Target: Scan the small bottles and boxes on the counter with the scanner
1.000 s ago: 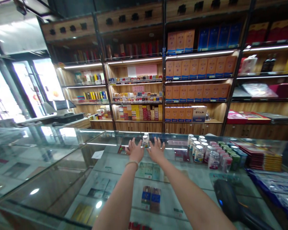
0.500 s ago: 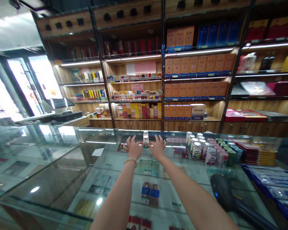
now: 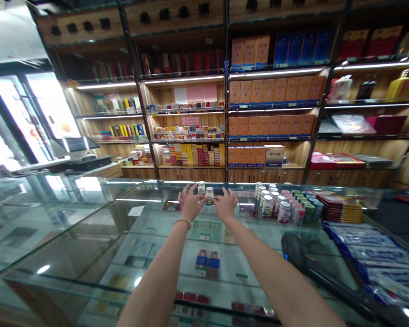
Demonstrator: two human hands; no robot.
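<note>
On the glass counter, a small white-capped jar (image 3: 209, 196) stands between my two hands. The fingertips of my left hand (image 3: 191, 202) touch its left side, with the other fingers raised and spread. From the right, my right hand (image 3: 226, 204) meets the jar in the same way, so it is held between both hands. Just behind and to the left, close to the left fingers, stands a second white-capped jar (image 3: 201, 187). A band circles my left wrist.
To the right stand rows of jars (image 3: 267, 206), pink and green packs (image 3: 298, 213), stacked red boxes (image 3: 327, 206) and blue-white packets (image 3: 368, 250). A black handheld scanner (image 3: 295, 254) lies near my right forearm. A white paper (image 3: 136, 211) lies left. Stocked shelves (image 3: 271, 111) line the wall behind.
The held jar has shifted slightly right relative to the jar behind it, so the two now stand apart side by side. The camera view has turned a little to the right.
</note>
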